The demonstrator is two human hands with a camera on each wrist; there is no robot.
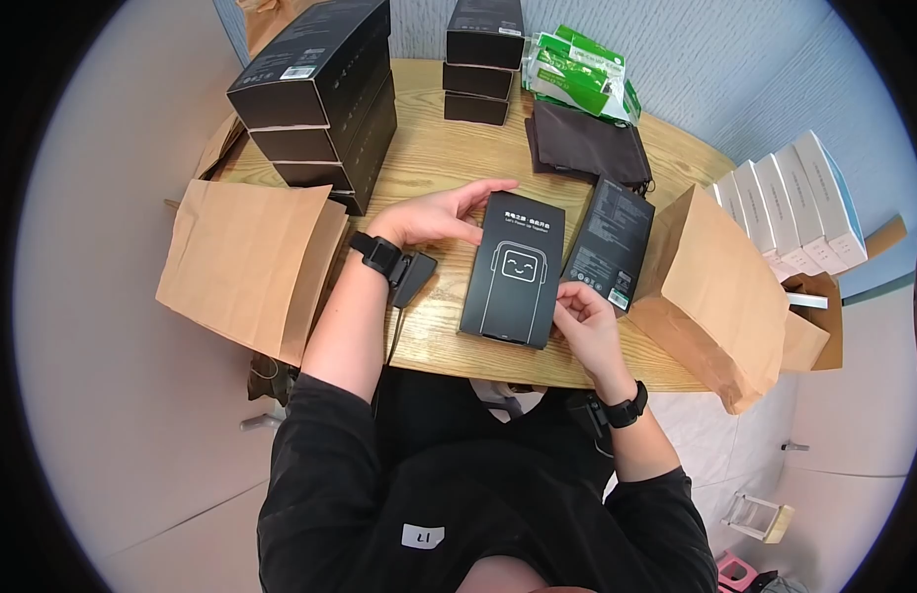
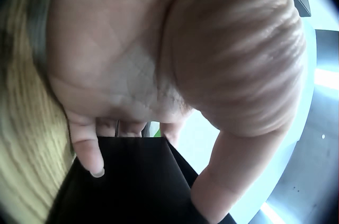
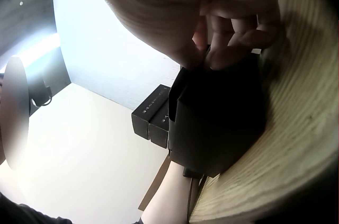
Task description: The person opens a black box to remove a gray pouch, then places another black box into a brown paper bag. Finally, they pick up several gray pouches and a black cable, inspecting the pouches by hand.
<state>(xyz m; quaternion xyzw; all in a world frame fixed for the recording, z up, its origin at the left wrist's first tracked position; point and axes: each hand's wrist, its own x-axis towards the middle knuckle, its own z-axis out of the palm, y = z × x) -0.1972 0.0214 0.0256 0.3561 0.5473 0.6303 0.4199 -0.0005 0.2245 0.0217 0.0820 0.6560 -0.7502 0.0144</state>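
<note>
A black box (image 1: 513, 272) with a smiling robot drawing and white lettering lies face up near the table's front edge. My left hand (image 1: 441, 213) holds its far left part, thumb at the left side and fingers reaching around the far end. In the left wrist view, that hand (image 2: 159, 49) spans a black end of the box (image 2: 132, 181). My right hand (image 1: 587, 326) is at the near right edge. The right wrist view shows its thumb and fingertips (image 3: 217, 60) pinching an edge of the box (image 3: 217, 123), where a dark flap stands out.
Another black box (image 1: 612, 242) lies just right, beside a brown paper bag (image 1: 720, 287). A second paper bag (image 1: 246, 262) stands left. Black boxes are stacked at back left (image 1: 315, 99) and back middle (image 1: 478, 79). Dark pouches (image 1: 589, 143), green packets (image 1: 577, 74) and white boxes (image 1: 790, 208) sit behind.
</note>
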